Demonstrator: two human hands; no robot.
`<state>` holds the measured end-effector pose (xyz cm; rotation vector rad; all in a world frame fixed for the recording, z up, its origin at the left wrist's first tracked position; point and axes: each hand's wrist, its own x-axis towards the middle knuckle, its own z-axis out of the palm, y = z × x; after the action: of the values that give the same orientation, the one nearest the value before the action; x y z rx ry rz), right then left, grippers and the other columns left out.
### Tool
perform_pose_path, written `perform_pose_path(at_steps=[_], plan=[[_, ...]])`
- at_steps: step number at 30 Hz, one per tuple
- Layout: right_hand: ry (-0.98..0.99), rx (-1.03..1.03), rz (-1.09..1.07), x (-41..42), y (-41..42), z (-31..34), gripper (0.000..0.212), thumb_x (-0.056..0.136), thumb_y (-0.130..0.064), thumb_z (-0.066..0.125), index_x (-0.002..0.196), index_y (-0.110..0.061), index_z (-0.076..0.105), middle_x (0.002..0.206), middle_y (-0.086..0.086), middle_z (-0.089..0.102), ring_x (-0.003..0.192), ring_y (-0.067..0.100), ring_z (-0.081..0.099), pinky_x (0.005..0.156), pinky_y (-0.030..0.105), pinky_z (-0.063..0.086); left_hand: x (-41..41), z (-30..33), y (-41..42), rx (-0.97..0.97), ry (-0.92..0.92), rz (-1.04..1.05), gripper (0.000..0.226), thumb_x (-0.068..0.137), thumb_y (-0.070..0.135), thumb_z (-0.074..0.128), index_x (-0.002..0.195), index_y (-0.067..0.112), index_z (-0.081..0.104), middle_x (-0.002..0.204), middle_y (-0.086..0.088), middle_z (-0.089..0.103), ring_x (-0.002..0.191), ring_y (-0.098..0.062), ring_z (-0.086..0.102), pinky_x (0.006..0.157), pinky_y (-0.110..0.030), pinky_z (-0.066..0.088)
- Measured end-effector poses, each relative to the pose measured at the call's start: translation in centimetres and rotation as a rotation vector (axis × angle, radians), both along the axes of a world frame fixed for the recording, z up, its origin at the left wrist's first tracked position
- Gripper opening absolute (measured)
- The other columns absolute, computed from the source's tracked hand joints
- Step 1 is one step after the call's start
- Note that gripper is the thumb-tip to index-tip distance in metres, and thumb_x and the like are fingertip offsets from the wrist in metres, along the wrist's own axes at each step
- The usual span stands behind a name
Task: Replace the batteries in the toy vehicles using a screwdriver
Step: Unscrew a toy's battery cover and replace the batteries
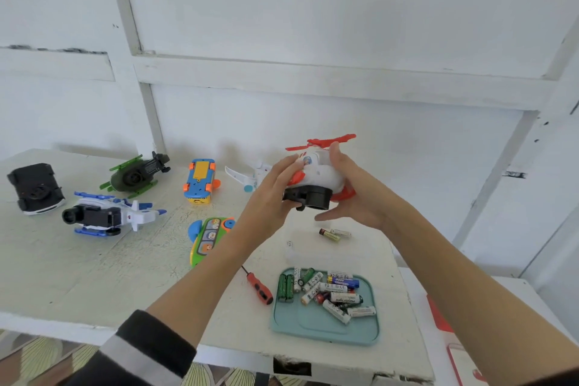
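I hold a white and red toy helicopter (319,172) with a black base in the air above the table. My left hand (274,191) grips its left side and base. My right hand (351,194) cups its right side, thumb up by the red rotor. A red-handled screwdriver (258,287) lies on the table beside a teal tray (316,327) that holds several AA batteries (329,290). Two loose batteries (333,233) lie in a clear plastic box (294,249) beyond the tray.
On the white table (62,276) lie more toys: a black car (34,188), a blue and white helicopter (106,213), a green helicopter (134,174), an orange and blue bus (200,180), a white plane (250,177), a green and blue toy (208,236). A red object (438,316) sits right.
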<state>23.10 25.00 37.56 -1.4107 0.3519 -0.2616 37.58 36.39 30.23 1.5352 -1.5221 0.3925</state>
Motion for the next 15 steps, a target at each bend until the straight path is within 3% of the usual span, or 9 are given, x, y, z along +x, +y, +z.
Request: perform_pose_path(at_steps=[4, 6, 8, 10, 12, 15], plan=[[-0.119, 0.023, -0.095, 0.4, -0.3, -0.1, 0.043, 0.08, -0.036, 0.067, 0.119, -0.026, 0.053, 0.123, 0.007, 0.059, 0.102, 0.028, 0.065, 0.076, 0.051, 0.055, -0.3, 0.4, -0.6, 0.07, 0.142, 0.178, 0.07, 0.084, 0.005, 0.071, 0.144, 0.02, 0.039, 0.148, 0.0, 0.045, 0.125, -0.022, 0.052, 0.09, -0.045, 0.054], [-0.159, 0.005, -0.144, 1.0, -0.6, -0.3, 0.044, 0.075, -0.03, 0.069, 0.117, -0.029, 0.055, 0.12, 0.005, 0.062, 0.1, 0.024, 0.066, 0.071, 0.046, 0.057, 0.1, 0.3, -1.3, 0.047, 0.155, 0.34, 0.07, 0.079, 0.018, 0.079, 0.139, 0.008, 0.045, 0.139, -0.008, 0.051, 0.115, -0.028, 0.055, 0.085, -0.038, 0.052], [-0.192, -0.022, -0.179, 1.7, -0.9, -0.7, 0.048, 0.07, -0.031, 0.067, 0.117, -0.03, 0.056, 0.117, 0.001, 0.062, 0.099, 0.022, 0.066, 0.07, 0.042, 0.057, 0.5, 0.5, -1.8, 0.027, 0.29, 0.372, 0.067, 0.074, 0.022, 0.083, 0.129, 0.003, 0.05, 0.121, -0.01, 0.054, 0.097, -0.029, 0.06, 0.073, -0.024, 0.047], [-0.219, -0.089, -0.221, 2.5, -1.3, -1.2, 0.051, 0.07, -0.031, 0.067, 0.119, -0.031, 0.056, 0.117, -0.001, 0.062, 0.1, 0.021, 0.065, 0.072, 0.042, 0.058, 0.7, 1.0, -2.5, 0.054, 0.523, 0.303, 0.06, 0.077, 0.013, 0.08, 0.127, 0.007, 0.048, 0.111, -0.005, 0.056, 0.079, -0.019, 0.061, 0.066, -0.013, 0.046], [-0.252, -0.141, -0.254, 3.3, -2.0, -1.8, 0.051, 0.07, -0.028, 0.067, 0.12, -0.031, 0.056, 0.118, -0.002, 0.061, 0.1, 0.021, 0.065, 0.073, 0.042, 0.058, 1.2, 1.5, -3.1, 0.068, 0.828, 0.113, 0.055, 0.082, -0.005, 0.07, 0.127, 0.011, 0.043, 0.12, -0.007, 0.059, 0.077, -0.012, 0.065, 0.07, -0.012, 0.052], [-0.286, -0.172, -0.256, 4.5, -3.3, -2.5, 0.053, 0.071, -0.023, 0.068, 0.122, -0.033, 0.054, 0.117, -0.007, 0.061, 0.104, 0.019, 0.063, 0.075, 0.043, 0.057, 2.4, 2.2, -3.6, -0.004, 1.27, -0.253, 0.056, 0.085, -0.017, 0.052, 0.128, 0.019, 0.041, 0.128, -0.009, 0.058, 0.082, -0.019, 0.069, 0.081, -0.036, 0.057]])
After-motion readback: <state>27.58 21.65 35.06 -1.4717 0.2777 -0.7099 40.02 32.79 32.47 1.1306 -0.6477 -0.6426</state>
